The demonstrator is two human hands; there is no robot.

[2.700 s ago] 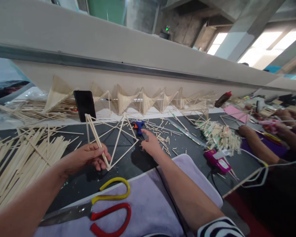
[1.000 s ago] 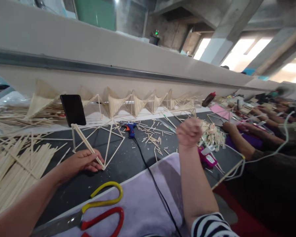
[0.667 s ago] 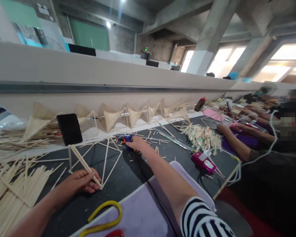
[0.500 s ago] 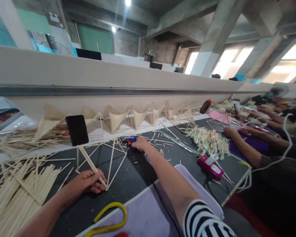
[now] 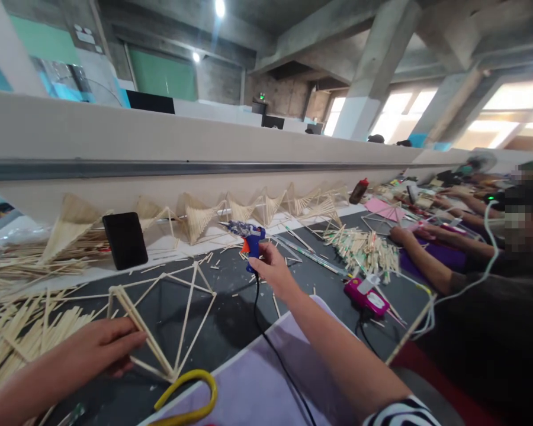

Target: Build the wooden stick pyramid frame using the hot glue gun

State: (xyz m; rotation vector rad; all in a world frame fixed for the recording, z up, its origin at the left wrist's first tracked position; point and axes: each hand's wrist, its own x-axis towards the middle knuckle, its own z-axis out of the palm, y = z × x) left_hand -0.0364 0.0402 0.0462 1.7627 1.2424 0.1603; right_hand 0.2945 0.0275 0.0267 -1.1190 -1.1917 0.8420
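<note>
My right hand (image 5: 273, 269) is closed round the handle of a blue hot glue gun (image 5: 256, 236), raised above the dark tabletop with its nozzle pointing left. Its black cord (image 5: 266, 331) trails down toward me. My left hand (image 5: 109, 349) is closed at the near side of an open frame of thin wooden sticks (image 5: 184, 319), thumb and fingers at a doubled stick (image 5: 144, 331); the lower fingers are partly hidden. The frame stands on the table, one corner close to a yellow curved handle (image 5: 211, 390).
Loose sticks (image 5: 9, 343) lie at left near a black phone (image 5: 125, 241). Twisted stick models (image 5: 198, 219) line the back wall. Right are a pile of short sticks (image 5: 364, 251), a magenta device (image 5: 368, 299), a red-capped bottle (image 5: 359, 191) and another person's arm (image 5: 426, 263).
My right hand has lifted the glue gun off the table and brought it nearer. The stick frame has shifted toward me and left, and my left hand has moved left and down with it.
</note>
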